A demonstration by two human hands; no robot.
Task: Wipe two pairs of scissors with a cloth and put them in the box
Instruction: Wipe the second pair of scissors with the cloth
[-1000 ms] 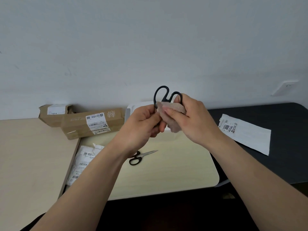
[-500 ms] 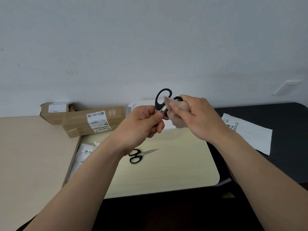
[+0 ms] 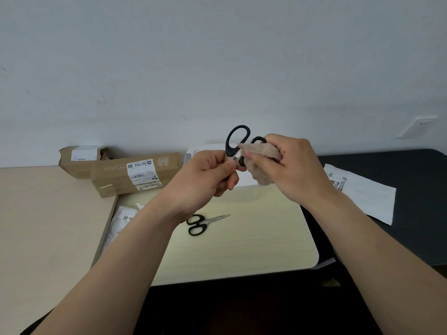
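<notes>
My left hand [image 3: 208,176] pinches the blades of a pair of black-handled scissors [image 3: 235,140], handles pointing up, in front of me above the desk. My right hand [image 3: 294,166] grips a beige cloth [image 3: 260,163] and presses it against the scissors' smaller handle loop and pivot. Most of the blades are hidden by my fingers and the cloth. A second, smaller pair of black-handled scissors [image 3: 204,223] lies flat on the pale yellow board [image 3: 254,238], blades pointing right. A white box [image 3: 196,152] sits behind my hands, mostly hidden.
Two brown cardboard boxes [image 3: 135,174] lie at the back left. A white plastic package [image 3: 122,220] sits left of the board, and a white mailer bag [image 3: 362,195] lies on the dark table [image 3: 411,170] at the right. A light wooden surface [image 3: 48,226] is at the left.
The cloth in my right hand has slid up from around the blades to the handle end. More of the large handle loop shows, and the scissors have tilted slightly.
</notes>
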